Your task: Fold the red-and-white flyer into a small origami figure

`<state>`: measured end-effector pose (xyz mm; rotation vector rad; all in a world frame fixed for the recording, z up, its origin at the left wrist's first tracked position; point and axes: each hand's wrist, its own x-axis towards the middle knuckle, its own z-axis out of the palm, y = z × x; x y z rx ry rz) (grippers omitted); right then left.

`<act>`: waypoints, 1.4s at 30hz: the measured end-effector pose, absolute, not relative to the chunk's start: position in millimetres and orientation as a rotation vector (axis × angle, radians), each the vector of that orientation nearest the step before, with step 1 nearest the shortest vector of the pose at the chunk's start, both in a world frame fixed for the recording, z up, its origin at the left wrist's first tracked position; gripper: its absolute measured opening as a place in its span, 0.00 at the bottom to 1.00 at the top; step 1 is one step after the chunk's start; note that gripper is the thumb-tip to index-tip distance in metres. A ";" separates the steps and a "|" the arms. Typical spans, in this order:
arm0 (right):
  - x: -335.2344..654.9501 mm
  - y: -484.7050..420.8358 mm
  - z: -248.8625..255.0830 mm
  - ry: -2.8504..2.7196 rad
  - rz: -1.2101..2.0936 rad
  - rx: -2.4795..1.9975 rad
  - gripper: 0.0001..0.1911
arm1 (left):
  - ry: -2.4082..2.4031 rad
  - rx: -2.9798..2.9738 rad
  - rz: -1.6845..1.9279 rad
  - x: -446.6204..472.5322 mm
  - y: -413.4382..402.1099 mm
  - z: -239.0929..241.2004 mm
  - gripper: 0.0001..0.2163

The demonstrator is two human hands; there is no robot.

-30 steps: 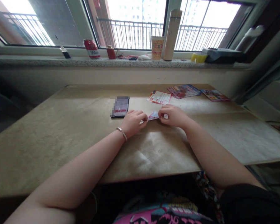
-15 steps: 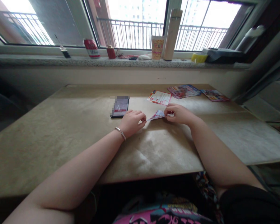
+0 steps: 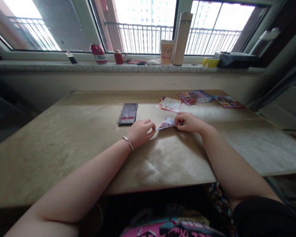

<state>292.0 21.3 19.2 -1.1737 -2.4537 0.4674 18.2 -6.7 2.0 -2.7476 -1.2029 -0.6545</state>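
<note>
A small folded piece of printed paper (image 3: 166, 123) lies on the brown table (image 3: 88, 138) between my hands. My right hand (image 3: 189, 122) pinches its right end, fingers closed on it. My left hand (image 3: 140, 131), with a bracelet on the wrist, rests on the table just left of the paper's pointed tip, fingers curled loosely and no longer gripping the paper. A dark phone (image 3: 127, 114) lies just beyond my left hand.
Printed leaflets lie at the back right: one white-and-red (image 3: 169, 104), a colourful stack (image 3: 194, 97) and another (image 3: 227, 101). The windowsill holds a red can (image 3: 98, 53), a paper cup (image 3: 166, 51), a tall flask (image 3: 181, 33) and a yellow tape roll (image 3: 210, 62).
My left hand has let go of the folded paper and drawn slightly back. My right hand has shifted a little right, keeping the paper, whose left tip now points free.
</note>
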 end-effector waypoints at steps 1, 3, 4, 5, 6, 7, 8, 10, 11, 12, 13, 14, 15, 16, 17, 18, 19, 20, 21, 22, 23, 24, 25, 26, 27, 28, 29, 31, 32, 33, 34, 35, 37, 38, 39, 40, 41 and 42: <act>292.7 21.9 18.3 -2.459 0.474 -1.179 0.04 | -1.212 -2.758 -0.643 18.1 -6.8 1.9 0.06; 295.4 23.5 16.4 -2.472 0.476 -1.186 0.04 | -1.233 -2.777 -0.617 17.4 -7.2 1.7 0.05; 297.4 24.5 15.4 -2.481 0.466 -1.193 0.04 | -1.245 -2.782 -0.609 16.8 -7.4 1.6 0.05; 299.7 25.7 14.2 -2.489 0.447 -1.207 0.04 | -1.260 -2.785 -0.607 16.1 -7.5 1.6 0.04; 302.0 27.0 12.9 -2.498 0.423 -1.222 0.04 | -1.279 -2.784 -0.618 15.4 -7.7 1.5 0.04; 303.8 28.2 11.5 -2.503 0.400 -1.243 0.04 | -1.299 -2.782 -0.644 14.7 -7.8 1.5 0.03; 304.9 29.3 10.1 -2.500 0.387 -1.255 0.03 | -1.316 -2.779 -0.681 14.1 -7.7 1.5 0.03; 303.3 30.1 7.8 -2.502 0.375 -1.225 0.03 | -1.328 -2.776 -0.774 13.6 -7.4 1.6 0.03; 300.1 29.4 7.1 -2.513 0.353 -1.190 0.03 | -1.314 -2.776 -0.811 13.7 -7.1 1.6 0.04; 295.4 27.7 6.8 -2.535 0.326 -1.154 0.03 | -1.286 -2.779 -0.833 14.0 -6.9 1.7 0.05; 289.3 25.3 6.9 -2.572 0.311 -1.115 0.03 | -1.251 -2.784 -0.835 14.4 -6.7 1.8 0.06; 282.3 22.1 7.4 -2.570 0.275 -1.096 0.03 | -1.218 -2.786 -0.822 14.9 -6.6 1.8 0.08; 274.8 18.4 8.1 -2.576 0.233 -1.081 0.03 | -1.189 -2.787 -0.796 15.4 -6.5 1.8 0.09; 267.2 14.4 8.9 -2.580 0.202 -1.073 0.03 | -1.167 -2.784 -0.763 15.8 -6.5 1.8 0.09; 259.9 10.4 9.7 -2.578 0.167 -1.071 0.04 | -1.152 -2.780 -0.728 16.1 -6.6 1.9 0.09; 253.4 6.7 10.3 -2.575 0.130 -1.067 0.04 | -1.142 -2.775 -0.690 16.2 -6.7 1.9 0.08; 247.9 3.6 10.6 -2.583 0.102 -1.048 0.04 | -1.135 -2.770 -0.655 16.3 -6.9 2.1 0.08; 243.5 1.1 10.6 -2.592 0.079 -1.030 0.05 | -1.129 -2.767 -0.621 16.3 -7.1 2.3 0.08; 240.4 -0.5 10.3 -2.606 0.063 -1.016 0.05 | -1.121 -2.767 -0.588 16.4 -7.3 2.6 0.08; 238.6 -1.4 9.8 -2.617 0.055 -1.010 0.05 | -1.115 -2.766 -0.558 16.4 -7.4 3.0 0.09; 237.9 -1.5 9.1 -2.623 0.051 -1.010 0.05 | -1.109 -2.763 -0.529 16.5 -7.5 3.4 0.09; 238.2 -1.1 8.4 -2.626 0.052 -1.016 0.05 | -1.104 -2.755 -0.502 16.6 -7.4 3.8 0.09; 239.2 -0.2 7.7 -2.625 0.060 -1.026 0.05 | -1.099 -2.745 -0.477 16.7 -7.3 4.0 0.09; 240.8 0.8 7.3 -2.623 0.072 -1.036 0.05 | -1.096 -2.735 -0.456 16.7 -7.1 4.2 0.09; 242.6 1.9 7.1 -2.619 0.088 -1.045 0.04 | -1.095 -2.728 -0.443 16.6 -6.8 4.2 0.09; 244.5 2.9 7.2 -2.611 0.103 -1.053 0.04 | -1.095 -2.723 -0.444 16.5 -6.5 4.1 0.09; 246.1 3.6 7.6 -2.602 0.118 -1.061 0.03 | -1.093 -2.722 -0.454 16.3 -6.3 4.0 0.08; 247.9 4.3 8.6 -2.579 0.137 -1.068 0.03 | -1.089 -2.725 -0.476 15.8 -6.0 3.7 0.07; 248.1 4.4 9.0 -2.569 0.144 -1.064 0.03 | -1.088 -2.725 -0.476 15.8 -6.0 3.8 0.07; 247.8 4.4 9.2 -2.566 0.154 -1.053 0.03 | -1.088 -2.723 -0.468 15.8 -6.1 4.0 0.07; 247.3 4.4 9.2 -2.568 0.166 -1.038 0.03 | -1.092 -2.718 -0.455 16.1 -6.4 4.3 0.07; 246.6 4.5 8.9 -2.573 0.178 -1.024 0.03 | -1.096 -2.713 -0.444 16.6 -6.7 4.8 0.07; 245.7 5.0 8.0 -2.586 0.202 -1.015 0.02 | -1.107 -2.701 -0.438 17.8 -7.6 6.0 0.08; 245.8 5.4 7.6 -2.595 0.215 -1.020 0.01 | -1.111 -2.700 -0.439 18.5 -8.1 6.7 0.08; 246.3 5.8 7.4 -2.604 0.226 -1.030 0.01 | -1.115 -2.701 -0.437 19.0 -8.6 7.4 0.08; 247.2 6.1 7.5 -2.615 0.237 -1.040 0.01 | -1.120 -2.702 -0.436 19.3 -9.0 8.0 0.08; 248.6 6.3 8.0 -2.626 0.245 -1.051 0.01 | -1.126 -2.703 -0.436 19.4 -9.2 8.5 0.08; 250.3 6.5 8.8 -2.635 0.248 -1.067 0.02 | -1.134 -2.703 -0.439 19.3 -9.3 8.7 0.08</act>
